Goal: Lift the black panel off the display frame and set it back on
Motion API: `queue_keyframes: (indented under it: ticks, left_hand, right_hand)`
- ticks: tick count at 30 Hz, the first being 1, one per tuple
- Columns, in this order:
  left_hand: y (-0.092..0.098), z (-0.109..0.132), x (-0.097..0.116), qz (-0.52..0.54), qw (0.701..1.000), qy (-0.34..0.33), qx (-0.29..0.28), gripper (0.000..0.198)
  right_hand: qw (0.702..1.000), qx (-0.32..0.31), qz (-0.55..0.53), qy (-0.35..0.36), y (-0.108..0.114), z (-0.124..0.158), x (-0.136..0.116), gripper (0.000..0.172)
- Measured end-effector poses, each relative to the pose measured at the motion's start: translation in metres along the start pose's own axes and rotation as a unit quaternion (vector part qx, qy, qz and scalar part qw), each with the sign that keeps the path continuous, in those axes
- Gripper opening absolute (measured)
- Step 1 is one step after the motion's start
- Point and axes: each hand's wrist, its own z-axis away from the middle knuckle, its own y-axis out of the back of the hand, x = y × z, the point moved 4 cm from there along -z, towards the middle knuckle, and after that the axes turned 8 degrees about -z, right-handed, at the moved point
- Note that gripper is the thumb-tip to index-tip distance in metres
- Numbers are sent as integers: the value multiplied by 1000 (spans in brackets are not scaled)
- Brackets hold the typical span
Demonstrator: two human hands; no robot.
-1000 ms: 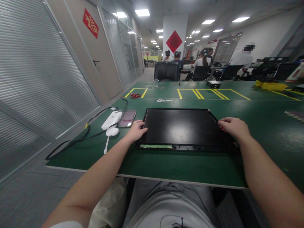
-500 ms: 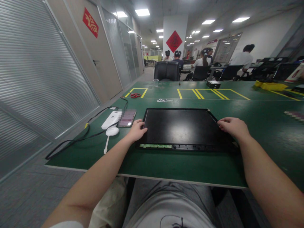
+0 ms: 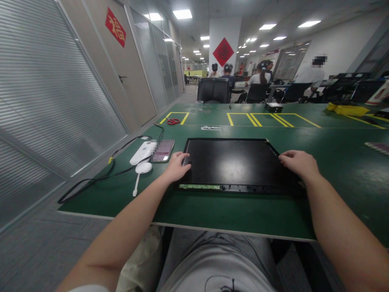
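Note:
A flat black display panel [image 3: 231, 162] lies on the green table in front of me, its dark surface reflecting light. Along its near edge runs a strip of green circuit board [image 3: 199, 187], exposed at the left half. My left hand [image 3: 177, 167] rests over the panel's left edge, thumb and forefinger apart and reaching onto the surface. At the opposite side, my right hand [image 3: 296, 163] has its fingers bent and pinched on the right edge. The undersides of the right fingertips are hidden.
A phone [image 3: 163, 150], a white device [image 3: 141, 153] and a round white adapter [image 3: 144, 168] lie left of the panel, with a black cable [image 3: 91, 180]. Beyond are red scissors [image 3: 173, 121], white strips [image 3: 211, 128] and a clear cup [image 3: 199, 106]. Several people sit farther back.
My left hand has shifted slightly right, its fingertips now farther over the panel's left edge. The right hand and the panel look almost unchanged.

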Motion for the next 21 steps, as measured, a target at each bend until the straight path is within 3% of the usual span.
queue_keyframes:
  ticks: [7, 15, 21]
  left_hand:
    - [10, 11, 16, -19, 998, -60, -25, 56]
    - [10, 20, 39, 37, 962, -253, -93, 38]
    - [3, 21, 42, 29, 949, -290, -123, 32]
  right_hand:
    - [999, -9, 32, -27, 6, 11, -14, 35]
    - [999, -6, 29, -30, 6, 11, -13, 36]
    - [999, -6, 32, -28, 7, 12, -15, 37]
